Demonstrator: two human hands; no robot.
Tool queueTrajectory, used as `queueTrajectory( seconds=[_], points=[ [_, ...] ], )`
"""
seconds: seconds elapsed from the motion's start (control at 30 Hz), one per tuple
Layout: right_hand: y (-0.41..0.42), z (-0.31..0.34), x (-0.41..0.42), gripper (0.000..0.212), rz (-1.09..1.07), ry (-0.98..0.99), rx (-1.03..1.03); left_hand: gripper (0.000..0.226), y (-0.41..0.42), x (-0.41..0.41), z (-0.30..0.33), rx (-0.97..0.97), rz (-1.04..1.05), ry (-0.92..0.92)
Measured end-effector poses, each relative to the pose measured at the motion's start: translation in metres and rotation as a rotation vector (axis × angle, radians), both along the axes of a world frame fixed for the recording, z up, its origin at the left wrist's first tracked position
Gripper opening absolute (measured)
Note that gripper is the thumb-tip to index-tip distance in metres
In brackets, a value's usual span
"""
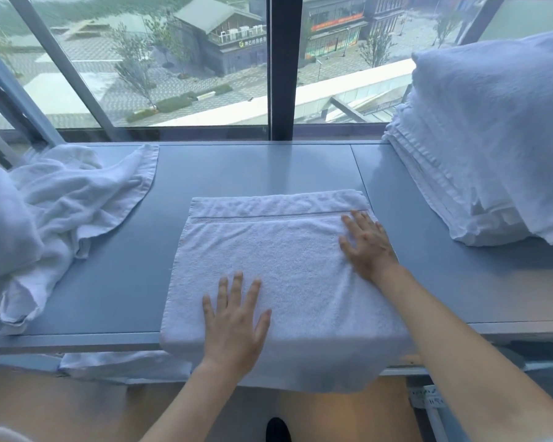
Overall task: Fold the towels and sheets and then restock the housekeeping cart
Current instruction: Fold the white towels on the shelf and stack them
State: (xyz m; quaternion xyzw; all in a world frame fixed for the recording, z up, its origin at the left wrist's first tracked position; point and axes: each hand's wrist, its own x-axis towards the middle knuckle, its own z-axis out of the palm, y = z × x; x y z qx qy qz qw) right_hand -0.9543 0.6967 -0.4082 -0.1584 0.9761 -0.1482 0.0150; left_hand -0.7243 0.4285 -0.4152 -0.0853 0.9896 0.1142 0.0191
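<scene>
A white towel [278, 250] lies folded flat in the middle of the grey ledge [253, 167], its near edge hanging over the front. My left hand [235, 317] presses flat on its near part with fingers spread. My right hand [366, 245] rests flat on the towel's right edge, fingers straight. A loose heap of unfolded white towels [55, 212] sits at the left. A tall stack of folded white towels [479, 148] stands at the right end of the ledge.
A big window [186, 59] runs along the far side of the ledge, with a dark upright frame [283, 68] in its middle. More white cloth [115, 365] hangs below the ledge's front at the left. A wooden floor [77, 409] lies underneath.
</scene>
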Motion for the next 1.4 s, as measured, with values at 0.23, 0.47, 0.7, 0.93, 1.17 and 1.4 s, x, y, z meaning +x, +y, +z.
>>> queueTrajectory(
  seconds=[0.23,0.47,0.7,0.93,1.17,1.4],
  points=[
    [-0.024,0.024,0.052,0.059,0.065,0.086,-0.036,0.071,-0.004,-0.002,-0.010,-0.068,0.002,-0.002],
    [0.002,0.002,0.149,0.066,0.168,-0.059,0.073,0.070,-0.006,-0.001,-0.015,-0.072,-0.001,0.026],
    [-0.011,-0.002,0.111,0.067,0.161,-0.050,0.126,0.071,-0.023,-0.032,-0.010,-0.022,-0.003,0.024],
    [-0.039,-0.001,0.036,0.070,0.123,-0.063,0.100,0.076,-0.049,-0.114,-0.002,0.010,-0.001,-0.003],
    [-0.060,0.001,-0.011,0.070,0.118,-0.063,0.108,0.077,-0.070,-0.165,-0.001,0.002,-0.018,-0.008],
    [-0.061,0.000,-0.013,0.072,0.113,-0.050,0.101,0.068,-0.052,-0.125,0.020,0.057,-0.056,0.039]
  ],
)
